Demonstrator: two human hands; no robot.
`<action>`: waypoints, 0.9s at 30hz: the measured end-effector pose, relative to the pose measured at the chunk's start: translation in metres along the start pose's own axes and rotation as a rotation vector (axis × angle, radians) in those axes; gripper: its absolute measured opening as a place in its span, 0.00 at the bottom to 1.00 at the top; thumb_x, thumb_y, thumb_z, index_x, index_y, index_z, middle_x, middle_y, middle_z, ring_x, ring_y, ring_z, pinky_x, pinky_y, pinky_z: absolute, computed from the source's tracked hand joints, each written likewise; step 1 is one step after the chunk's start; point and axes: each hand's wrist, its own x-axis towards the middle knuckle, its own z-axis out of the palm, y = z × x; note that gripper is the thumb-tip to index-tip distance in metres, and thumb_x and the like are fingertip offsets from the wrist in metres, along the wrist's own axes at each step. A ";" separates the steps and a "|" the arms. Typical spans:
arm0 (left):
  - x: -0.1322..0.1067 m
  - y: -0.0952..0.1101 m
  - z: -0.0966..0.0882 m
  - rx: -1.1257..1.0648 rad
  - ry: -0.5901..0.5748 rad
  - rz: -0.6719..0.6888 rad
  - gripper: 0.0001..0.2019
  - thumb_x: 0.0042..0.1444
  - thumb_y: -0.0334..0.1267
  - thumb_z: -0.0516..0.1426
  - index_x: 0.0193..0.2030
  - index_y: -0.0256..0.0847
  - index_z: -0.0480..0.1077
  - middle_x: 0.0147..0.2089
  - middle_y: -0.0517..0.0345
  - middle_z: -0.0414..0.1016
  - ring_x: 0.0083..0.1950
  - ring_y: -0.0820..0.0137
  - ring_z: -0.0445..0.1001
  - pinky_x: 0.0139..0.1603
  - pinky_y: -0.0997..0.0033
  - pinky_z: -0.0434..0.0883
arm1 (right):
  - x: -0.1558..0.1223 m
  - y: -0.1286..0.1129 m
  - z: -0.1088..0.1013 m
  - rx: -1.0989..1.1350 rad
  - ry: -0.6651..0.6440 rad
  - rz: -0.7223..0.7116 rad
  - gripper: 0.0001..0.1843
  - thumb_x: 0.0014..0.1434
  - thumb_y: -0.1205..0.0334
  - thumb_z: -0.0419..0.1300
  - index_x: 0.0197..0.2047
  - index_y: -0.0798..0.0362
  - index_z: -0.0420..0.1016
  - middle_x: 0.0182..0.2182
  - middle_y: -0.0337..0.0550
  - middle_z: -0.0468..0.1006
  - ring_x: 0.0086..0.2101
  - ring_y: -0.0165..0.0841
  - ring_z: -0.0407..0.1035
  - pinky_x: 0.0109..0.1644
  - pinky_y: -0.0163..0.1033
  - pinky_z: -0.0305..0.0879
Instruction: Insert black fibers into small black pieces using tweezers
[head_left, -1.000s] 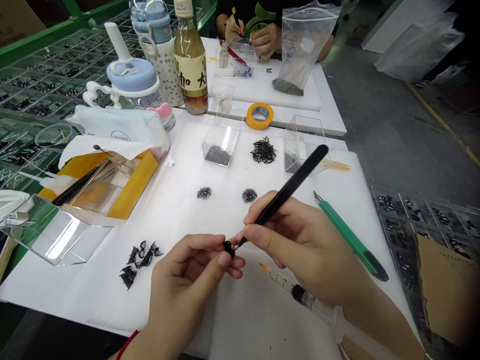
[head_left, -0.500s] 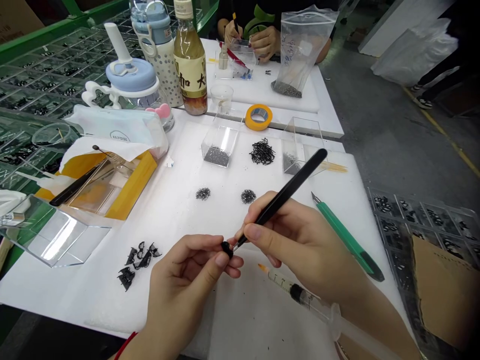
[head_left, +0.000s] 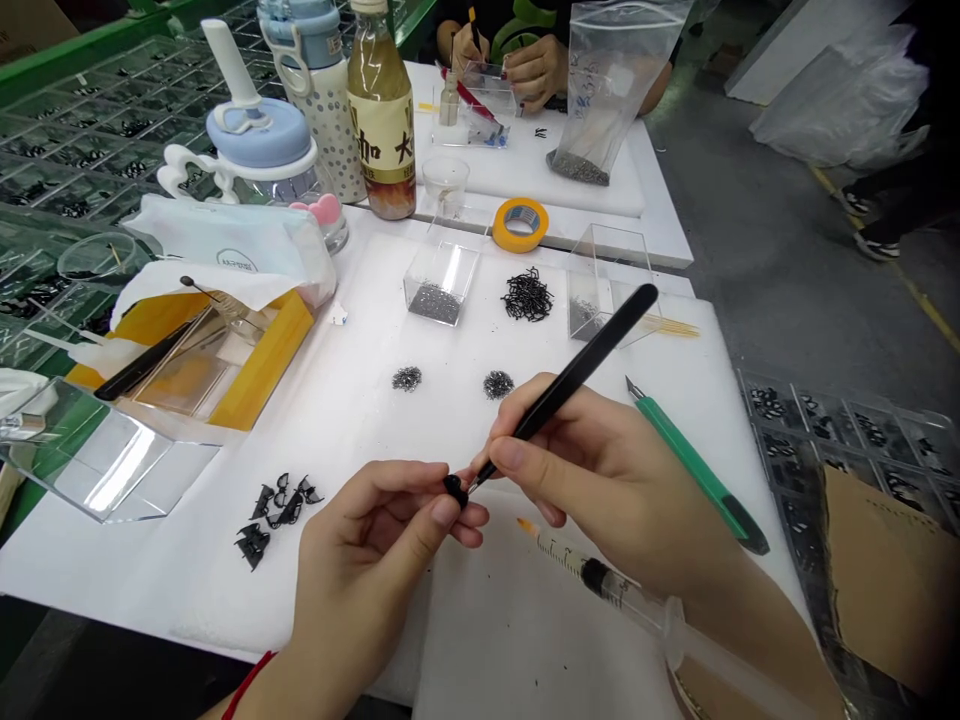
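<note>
My left hand point(head_left: 367, 570) has a small black piece point(head_left: 454, 491) pinched tight between thumb and fingertips, and my right hand point(head_left: 600, 480) has its fingers closed around black tweezers point(head_left: 577, 375), their tips right at that piece, all barely shifted from a second ago. Just below lies a syringe point(head_left: 607, 580), with a green craft knife point(head_left: 694, 465) to the right and black parts point(head_left: 274, 515) to the left on the white foam board point(head_left: 360, 610). Beyond stands a clear acrylic box point(head_left: 442, 283), then a co-worker's hands point(head_left: 532, 70) at the far table, and a pair of shoes point(head_left: 874, 240) has come into view far right.
</note>
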 end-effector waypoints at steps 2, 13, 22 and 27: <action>0.000 0.000 0.000 0.007 -0.003 0.004 0.07 0.55 0.27 0.60 0.37 0.44 0.75 0.29 0.63 0.83 0.30 0.76 0.81 0.34 0.83 0.77 | 0.001 0.001 0.000 0.003 -0.008 -0.013 0.03 0.58 0.68 0.59 0.33 0.54 0.69 0.27 0.35 0.76 0.18 0.17 0.60 0.20 0.24 0.61; 0.002 -0.002 -0.002 -0.017 0.008 0.032 0.06 0.56 0.28 0.60 0.37 0.43 0.73 0.33 0.62 0.82 0.32 0.75 0.81 0.36 0.80 0.78 | -0.001 0.006 0.000 -0.069 0.085 -0.112 0.03 0.57 0.66 0.61 0.33 0.54 0.70 0.27 0.36 0.75 0.17 0.17 0.59 0.19 0.26 0.62; 0.005 -0.001 -0.006 -0.225 -0.125 -0.004 0.07 0.57 0.26 0.58 0.37 0.42 0.71 0.36 0.61 0.80 0.31 0.76 0.79 0.29 0.82 0.76 | 0.000 0.007 0.001 -0.008 0.083 -0.238 0.02 0.57 0.66 0.61 0.35 0.52 0.71 0.27 0.33 0.73 0.17 0.18 0.63 0.28 0.28 0.74; 0.004 0.001 -0.007 -0.326 -0.191 -0.008 0.06 0.57 0.26 0.58 0.37 0.42 0.71 0.36 0.61 0.81 0.31 0.78 0.79 0.28 0.86 0.75 | -0.005 0.008 0.002 -0.065 0.009 -0.377 0.05 0.58 0.69 0.61 0.36 0.50 0.70 0.32 0.36 0.76 0.31 0.25 0.75 0.35 0.29 0.75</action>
